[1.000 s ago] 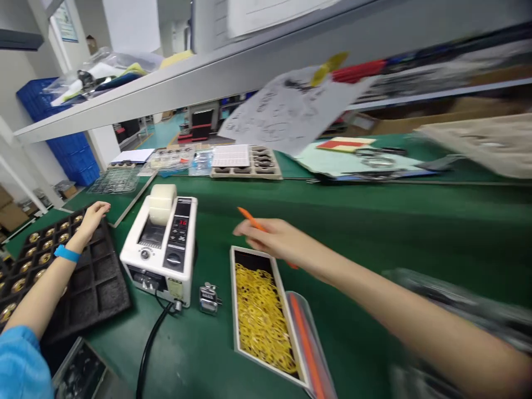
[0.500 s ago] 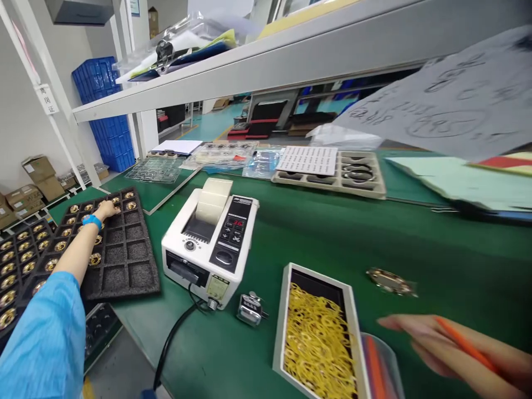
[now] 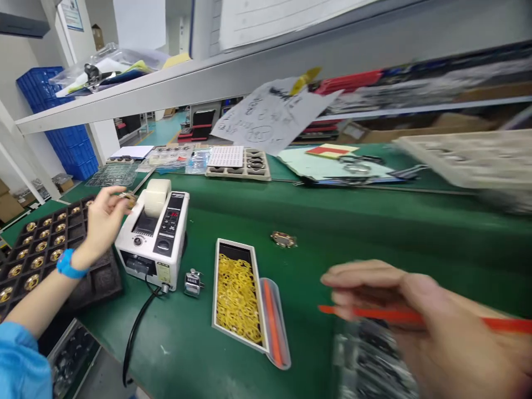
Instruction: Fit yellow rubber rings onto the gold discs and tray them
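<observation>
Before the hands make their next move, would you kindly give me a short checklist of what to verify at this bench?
1. Left hand holding a metal part: ok.
2. Right hand holding the orange stick: ok.
3. Another metal part resting on the green table: ok.
4. Yellow rings inside the white tray: ok.
5. Tape dispenser display lit: ok.
6. Right hand apart from the plastic pack: cannot tell.
</observation>
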The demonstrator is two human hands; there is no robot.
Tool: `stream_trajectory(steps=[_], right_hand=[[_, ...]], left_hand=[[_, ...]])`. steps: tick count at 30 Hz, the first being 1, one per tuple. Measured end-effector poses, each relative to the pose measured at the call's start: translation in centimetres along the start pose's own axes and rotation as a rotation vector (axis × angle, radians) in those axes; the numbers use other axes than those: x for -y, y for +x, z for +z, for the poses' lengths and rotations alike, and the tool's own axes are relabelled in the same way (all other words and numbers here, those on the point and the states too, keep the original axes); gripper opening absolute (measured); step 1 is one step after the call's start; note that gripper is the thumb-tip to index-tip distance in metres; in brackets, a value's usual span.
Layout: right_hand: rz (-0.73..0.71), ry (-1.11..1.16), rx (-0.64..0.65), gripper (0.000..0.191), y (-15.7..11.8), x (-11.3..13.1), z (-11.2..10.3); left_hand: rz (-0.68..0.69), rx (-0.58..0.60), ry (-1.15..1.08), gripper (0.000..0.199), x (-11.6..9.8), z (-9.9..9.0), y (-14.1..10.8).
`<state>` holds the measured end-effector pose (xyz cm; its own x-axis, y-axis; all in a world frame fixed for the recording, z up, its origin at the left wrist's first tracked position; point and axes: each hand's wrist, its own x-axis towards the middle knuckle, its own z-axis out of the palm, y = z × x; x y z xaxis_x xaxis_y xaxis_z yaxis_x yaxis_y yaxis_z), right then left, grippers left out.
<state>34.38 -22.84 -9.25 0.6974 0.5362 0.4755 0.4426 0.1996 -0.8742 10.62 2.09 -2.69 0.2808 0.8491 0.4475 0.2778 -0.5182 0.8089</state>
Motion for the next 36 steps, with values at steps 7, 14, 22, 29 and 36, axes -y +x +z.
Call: stream_trajectory(steps=[7,14,22,29,36], right_hand=[[-0.060,0.108,0.070,0.047,-1.5,4.1,-1.1],[-0.141,-0.003,0.178,0.038,-1.1,4.0,0.4],[-0.110,0.112,0.249,0.027,-0.9,1.9,1.2],[-0.485,-0.036,0.494,0.024,-0.3,1.5,0.0],[-0.585,-0.225,0.309,0.034,-1.7,2.0,0.0]], left_hand=[[-0.340,0.789,-0.897,0.031,-7.2,9.9,-11.2],[-0.423,0.734,-0.990,0.040,-6.3,12.3,-9.7],[-0.329,0.818,-0.945,0.037,-5.9,11.4,-9.1],[-0.381,0.865,-0.965,0.035,-5.7,10.8,-9.0],[-0.504,0.784,-0.932,0.045,-5.6,11.5,-9.6]])
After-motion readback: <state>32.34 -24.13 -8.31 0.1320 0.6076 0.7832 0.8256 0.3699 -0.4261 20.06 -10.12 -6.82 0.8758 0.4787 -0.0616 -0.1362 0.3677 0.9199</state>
